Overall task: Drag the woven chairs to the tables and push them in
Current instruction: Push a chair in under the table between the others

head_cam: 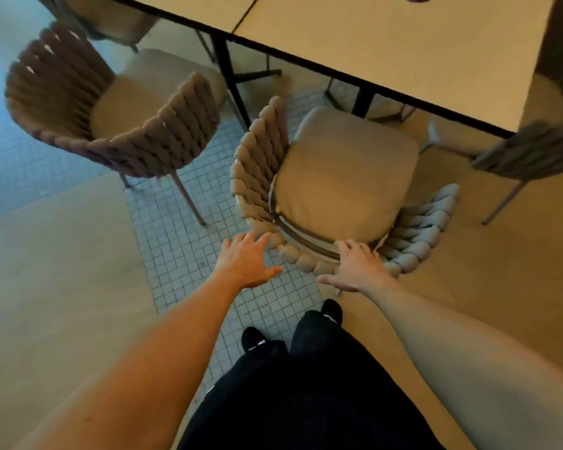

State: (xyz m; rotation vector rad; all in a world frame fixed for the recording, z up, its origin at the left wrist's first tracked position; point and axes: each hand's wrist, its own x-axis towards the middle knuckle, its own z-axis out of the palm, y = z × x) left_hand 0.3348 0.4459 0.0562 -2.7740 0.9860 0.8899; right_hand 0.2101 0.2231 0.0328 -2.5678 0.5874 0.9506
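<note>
Chunky rope weave wraps the curved back of the woven chair (306, 177) at centre, its padded tan cushion partly tucked under the smooth tabletop (387, 37) at 12 o'clock. Left hand (246, 263) hovers at the backrest, grip wide, fingers spread. Right hand (358, 267) rests on the braided rim, grip loose. Second woven chair (111, 102) stands at 10 o'clock on small square floor tiles (182, 241).

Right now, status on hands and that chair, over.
Both hands open: left hand and right hand on the woven chair back. Seat not yet under table. Nothing blocking.
</note>
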